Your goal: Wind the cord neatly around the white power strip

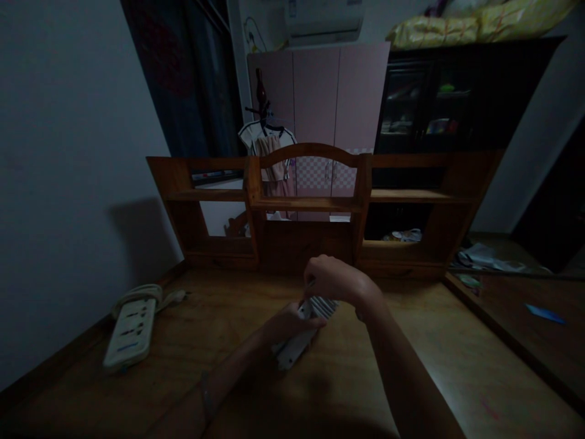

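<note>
Over the wooden desktop I hold a slim white object (296, 349) with dark dots near its edges and a ribbed, striped section (323, 308) at its far end. Its kind is not clear in this dim light. My left hand (287, 323) is closed round its middle, with the thumb lying across the top. My right hand (331, 279) bends over the far end, fingers curled down and pinched at the upper corner. Whatever lies between those fingertips is too small and dark to make out.
A white power strip (130, 332) with its coiled cord (137, 292) lies at the left by the wall. Along the back of the desktop (219, 317) stands a wooden shelf unit (311, 204). A raised wooden edge (503, 335) runs down the right side, with a blue card (545, 313) beyond it.
</note>
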Available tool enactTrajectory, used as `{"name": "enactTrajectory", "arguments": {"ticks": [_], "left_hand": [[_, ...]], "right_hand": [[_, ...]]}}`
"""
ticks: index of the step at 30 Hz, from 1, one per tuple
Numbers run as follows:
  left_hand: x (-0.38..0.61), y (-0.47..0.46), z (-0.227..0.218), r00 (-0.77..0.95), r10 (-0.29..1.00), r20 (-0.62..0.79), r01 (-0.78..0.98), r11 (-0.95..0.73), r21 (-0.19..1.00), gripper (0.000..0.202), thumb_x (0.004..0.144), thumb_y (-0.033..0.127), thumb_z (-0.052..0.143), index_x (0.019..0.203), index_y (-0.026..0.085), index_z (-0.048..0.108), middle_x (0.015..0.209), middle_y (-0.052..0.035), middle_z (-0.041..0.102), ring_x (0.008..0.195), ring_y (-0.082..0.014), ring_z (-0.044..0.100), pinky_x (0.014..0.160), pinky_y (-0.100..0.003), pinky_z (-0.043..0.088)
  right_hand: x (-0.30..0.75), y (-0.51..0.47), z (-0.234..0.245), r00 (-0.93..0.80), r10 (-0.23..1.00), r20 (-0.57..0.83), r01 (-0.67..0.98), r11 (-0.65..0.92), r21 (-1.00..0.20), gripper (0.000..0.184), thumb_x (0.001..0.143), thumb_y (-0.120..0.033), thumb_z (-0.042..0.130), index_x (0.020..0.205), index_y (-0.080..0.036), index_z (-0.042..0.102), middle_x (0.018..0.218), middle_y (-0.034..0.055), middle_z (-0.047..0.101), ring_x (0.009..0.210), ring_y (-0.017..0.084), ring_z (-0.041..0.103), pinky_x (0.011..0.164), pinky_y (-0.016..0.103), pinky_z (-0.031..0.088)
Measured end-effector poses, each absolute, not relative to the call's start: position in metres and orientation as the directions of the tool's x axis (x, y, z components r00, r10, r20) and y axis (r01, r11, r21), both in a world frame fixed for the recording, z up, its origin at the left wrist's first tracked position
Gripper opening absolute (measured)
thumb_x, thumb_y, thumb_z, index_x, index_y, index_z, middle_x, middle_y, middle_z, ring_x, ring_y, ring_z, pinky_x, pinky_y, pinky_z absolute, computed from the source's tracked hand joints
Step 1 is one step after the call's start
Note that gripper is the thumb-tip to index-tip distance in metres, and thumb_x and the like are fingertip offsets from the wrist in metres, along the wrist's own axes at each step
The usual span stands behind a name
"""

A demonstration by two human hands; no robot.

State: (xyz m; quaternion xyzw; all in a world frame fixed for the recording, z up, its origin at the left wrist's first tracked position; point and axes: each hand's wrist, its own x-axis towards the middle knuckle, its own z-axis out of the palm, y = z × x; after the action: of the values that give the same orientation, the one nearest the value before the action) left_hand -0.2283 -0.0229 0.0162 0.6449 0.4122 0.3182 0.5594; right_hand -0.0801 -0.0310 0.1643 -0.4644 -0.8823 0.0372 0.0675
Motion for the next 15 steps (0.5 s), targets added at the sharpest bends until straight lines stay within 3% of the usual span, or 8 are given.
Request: {"name": "enactTrajectory", "arguments": {"ticks": [3, 7, 11, 15], "left_hand": [[-0.232, -0.022, 0.021, 0.603, 0.791, -0.105, 0.299, -0.102, 0.949, 0.039, 0.07, 0.046, 0.073, 0.091, 0.015, 0.062, 0.073, -0.0026, 0.069, 0.056, -0.0145, 0.062, 0.052, -0.023, 0.046], [-0.237, -0.019, 0.021, 0.662, 0.743, -0.098, 0.337, -0.178, 0.925, 0.035, 0.07, 0.047, 0.072, 0.08, 0.014, 0.063, 0.07, -0.0031, 0.068, 0.058, -0.0156, 0.062, 0.054, -0.023, 0.046], [-0.24, -0.019, 0.017, 0.67, 0.738, -0.081, 0.292, -0.162, 0.943, 0.035, 0.072, 0.047, 0.07, 0.084, 0.015, 0.063, 0.073, -0.005, 0.068, 0.06, -0.0168, 0.063, 0.055, -0.025, 0.047], [-0.239, -0.02, 0.016, 0.692, 0.72, -0.048, 0.197, -0.125, 0.972, 0.035, 0.073, 0.043, 0.069, 0.089, 0.013, 0.063, 0.076, -0.0065, 0.067, 0.061, -0.0168, 0.062, 0.057, -0.027, 0.048]], "right_hand": [[-0.072, -0.024, 0.165, -0.555, 0.827, 0.089, 0.808, 0.561, -0.182, 0.023, 0.064, -0.038, 0.078, 0.077, -0.02, 0.073, 0.074, 0.003, 0.07, 0.068, 0.015, 0.064, 0.053, 0.022, 0.036], [-0.069, -0.017, 0.162, -0.532, 0.837, 0.128, 0.811, 0.547, -0.206, 0.034, 0.056, -0.047, 0.082, 0.073, -0.02, 0.071, 0.073, 0.0016, 0.068, 0.067, 0.015, 0.062, 0.051, 0.022, 0.034], [-0.068, -0.004, 0.151, -0.502, 0.852, 0.151, 0.815, 0.524, -0.248, 0.042, 0.054, -0.055, 0.08, 0.073, -0.02, 0.069, 0.071, 0.0012, 0.067, 0.064, 0.014, 0.059, 0.049, 0.022, 0.033], [-0.06, 0.018, 0.137, -0.59, 0.803, 0.089, 0.698, 0.562, -0.444, 0.043, 0.057, -0.054, 0.079, 0.075, -0.017, 0.068, 0.073, 0.0003, 0.067, 0.065, 0.013, 0.059, 0.052, 0.02, 0.036]]}}
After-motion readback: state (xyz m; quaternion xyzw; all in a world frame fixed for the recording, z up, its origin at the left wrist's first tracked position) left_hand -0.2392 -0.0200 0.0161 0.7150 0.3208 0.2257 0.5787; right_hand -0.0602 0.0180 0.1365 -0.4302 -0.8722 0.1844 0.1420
